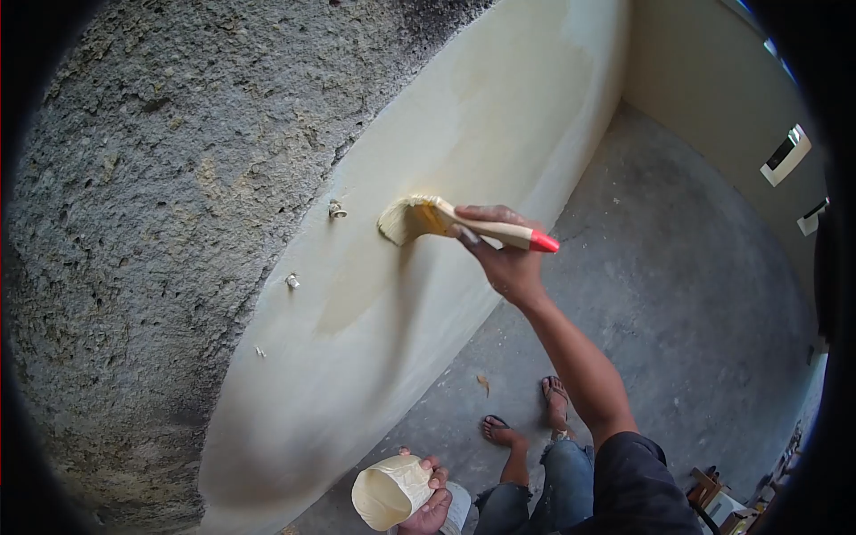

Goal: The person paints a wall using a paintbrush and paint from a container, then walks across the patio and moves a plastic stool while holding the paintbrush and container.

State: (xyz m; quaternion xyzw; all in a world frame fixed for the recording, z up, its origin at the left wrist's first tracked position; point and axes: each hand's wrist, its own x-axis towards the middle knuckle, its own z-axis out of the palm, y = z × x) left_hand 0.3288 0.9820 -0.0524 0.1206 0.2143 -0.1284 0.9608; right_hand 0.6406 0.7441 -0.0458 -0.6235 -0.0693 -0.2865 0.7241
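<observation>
My right hand (pixel 504 254) is closed round the pale wooden handle of a wide paintbrush (pixel 428 218) with a red handle tip. The brush's cream-coated bristles press against the smooth pale wall (pixel 294 392), where a damp, darker patch shows around and below them. Low in the view, my left hand (pixel 430 508) grips a cup (pixel 392 492) from its right side, fingers wrapped round it. Cream-coloured paint coats the cup's inside. Beside that hand, a white container is partly hidden.
Rough grey stone (pixel 152 223) borders the wall on the left. Two small metal fittings (pixel 336 209) stick out near that edge. My sandalled feet stand on the grey concrete floor (pixel 660 267). Tools and wood pieces (pixel 709 490) lie at lower right; wall sockets are at far right.
</observation>
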